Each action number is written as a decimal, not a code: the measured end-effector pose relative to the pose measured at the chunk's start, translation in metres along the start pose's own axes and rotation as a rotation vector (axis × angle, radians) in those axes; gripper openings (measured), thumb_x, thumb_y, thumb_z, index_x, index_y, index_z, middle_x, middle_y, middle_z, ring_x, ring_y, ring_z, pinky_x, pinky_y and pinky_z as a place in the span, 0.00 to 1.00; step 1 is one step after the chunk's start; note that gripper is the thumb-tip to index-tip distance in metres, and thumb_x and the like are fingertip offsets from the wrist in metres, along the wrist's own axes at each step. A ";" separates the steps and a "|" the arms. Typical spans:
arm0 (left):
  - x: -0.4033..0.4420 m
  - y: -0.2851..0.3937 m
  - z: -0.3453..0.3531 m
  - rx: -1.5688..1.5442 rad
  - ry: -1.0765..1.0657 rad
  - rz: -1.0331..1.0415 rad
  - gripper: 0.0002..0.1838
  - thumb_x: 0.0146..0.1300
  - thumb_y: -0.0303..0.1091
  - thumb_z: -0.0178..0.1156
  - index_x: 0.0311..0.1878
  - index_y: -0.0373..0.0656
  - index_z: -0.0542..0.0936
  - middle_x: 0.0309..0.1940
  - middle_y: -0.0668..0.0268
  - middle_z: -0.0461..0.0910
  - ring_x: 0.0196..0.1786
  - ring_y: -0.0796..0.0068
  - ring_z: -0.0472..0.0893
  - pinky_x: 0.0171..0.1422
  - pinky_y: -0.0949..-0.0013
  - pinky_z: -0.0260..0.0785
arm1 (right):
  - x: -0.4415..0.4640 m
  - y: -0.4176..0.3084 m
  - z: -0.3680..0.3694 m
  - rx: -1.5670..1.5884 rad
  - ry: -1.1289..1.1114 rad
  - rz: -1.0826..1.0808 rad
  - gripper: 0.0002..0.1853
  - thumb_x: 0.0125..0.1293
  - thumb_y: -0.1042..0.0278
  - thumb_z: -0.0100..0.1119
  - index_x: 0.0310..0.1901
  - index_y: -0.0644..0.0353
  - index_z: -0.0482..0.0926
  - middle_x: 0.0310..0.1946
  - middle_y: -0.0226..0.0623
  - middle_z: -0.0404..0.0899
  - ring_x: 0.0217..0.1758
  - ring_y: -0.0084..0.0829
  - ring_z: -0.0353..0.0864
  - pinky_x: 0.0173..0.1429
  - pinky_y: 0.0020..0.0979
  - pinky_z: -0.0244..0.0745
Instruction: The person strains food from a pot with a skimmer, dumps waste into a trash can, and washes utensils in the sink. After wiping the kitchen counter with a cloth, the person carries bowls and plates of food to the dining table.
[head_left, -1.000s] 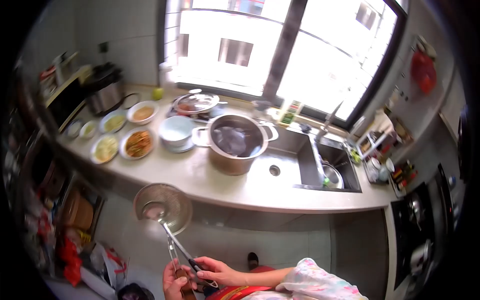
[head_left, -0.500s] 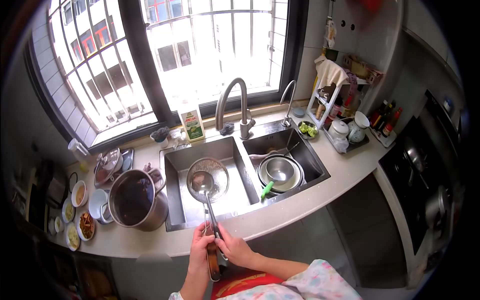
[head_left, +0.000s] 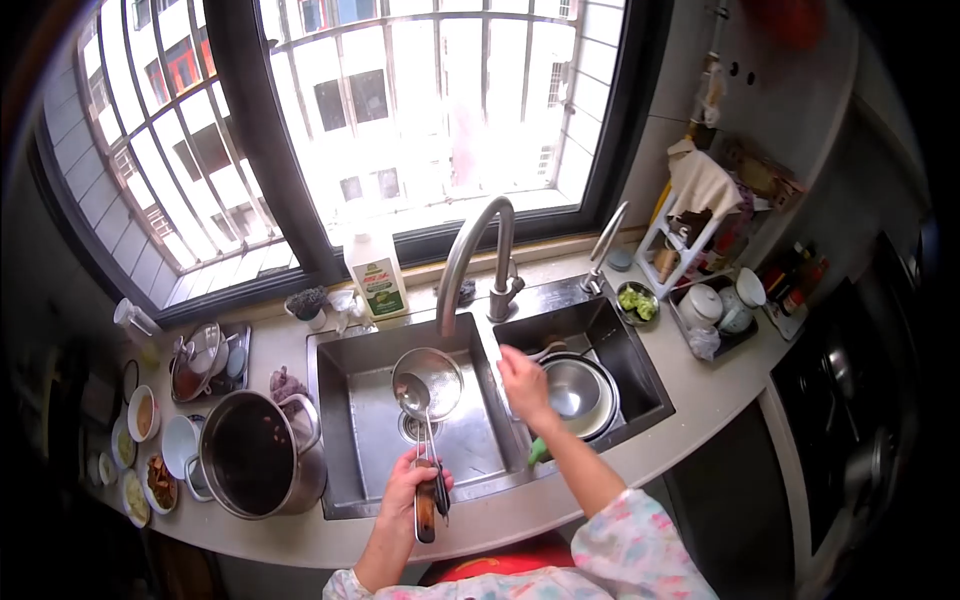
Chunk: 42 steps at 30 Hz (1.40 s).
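Note:
My left hand [head_left: 412,482] is closed around two handles together. One belongs to a round wire-mesh strainer [head_left: 440,372] with a brown wooden handle, the other to a metal ladle [head_left: 411,394] with a black handle. Both heads hang over the left sink basin [head_left: 360,440], the ladle's bowl overlapping the mesh. My right hand [head_left: 525,385] is above the divider between the basins, below and right of the tall faucet [head_left: 470,255], loosely open with nothing visible in it. Beside it, nested metal bowls [head_left: 573,388] and a green handle [head_left: 539,452] sit in the right basin.
A large steel pot [head_left: 250,455] of dark liquid stands left of the sink. Several small food bowls [head_left: 160,483] line the far left. Behind the sink are a white bottle [head_left: 377,275] and a thin second tap [head_left: 605,245]. A bowl of green pieces [head_left: 636,301] sits right.
My right hand has let go of the handles and moved up and right to the basin divider. My left hand now holds strainer and ladle alone. The view has shifted.

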<state>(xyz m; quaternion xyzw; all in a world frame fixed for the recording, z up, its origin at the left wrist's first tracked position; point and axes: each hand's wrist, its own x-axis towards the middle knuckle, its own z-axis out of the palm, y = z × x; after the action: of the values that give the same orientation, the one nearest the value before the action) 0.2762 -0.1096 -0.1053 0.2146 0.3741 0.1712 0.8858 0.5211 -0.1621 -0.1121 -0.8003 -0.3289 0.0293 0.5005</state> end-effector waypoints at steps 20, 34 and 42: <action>0.061 -0.021 0.032 -0.137 0.308 -0.040 0.26 0.50 0.16 0.51 0.54 0.42 0.61 0.32 0.61 0.71 0.31 0.64 0.79 0.34 0.64 0.76 | 0.130 0.100 0.043 0.005 0.207 -0.024 0.16 0.59 0.67 0.51 0.46 0.67 0.71 0.38 0.46 0.74 0.38 0.39 0.75 0.42 0.36 0.68; 0.066 -0.035 0.026 0.047 0.324 0.026 0.33 0.47 0.14 0.53 0.59 0.40 0.57 0.26 0.60 0.71 0.23 0.67 0.77 0.25 0.66 0.74 | -0.047 0.061 0.138 0.027 -0.732 -0.106 0.22 0.61 0.60 0.47 0.54 0.62 0.68 0.54 0.54 0.67 0.56 0.47 0.67 0.59 0.40 0.62; 0.074 -0.036 -0.007 0.963 0.407 0.417 0.36 0.41 0.18 0.53 0.60 0.39 0.62 0.33 0.59 0.71 0.31 0.65 0.75 0.34 0.69 0.69 | -0.046 0.033 0.107 0.311 -0.736 0.241 0.15 0.57 0.73 0.52 0.48 0.59 0.75 0.43 0.45 0.75 0.48 0.38 0.73 0.50 0.38 0.69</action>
<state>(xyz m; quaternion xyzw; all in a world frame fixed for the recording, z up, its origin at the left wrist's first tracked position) 0.3249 -0.1036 -0.1716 0.6270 0.5229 0.1906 0.5452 0.4613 -0.1133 -0.2056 -0.6841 -0.3814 0.4212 0.4574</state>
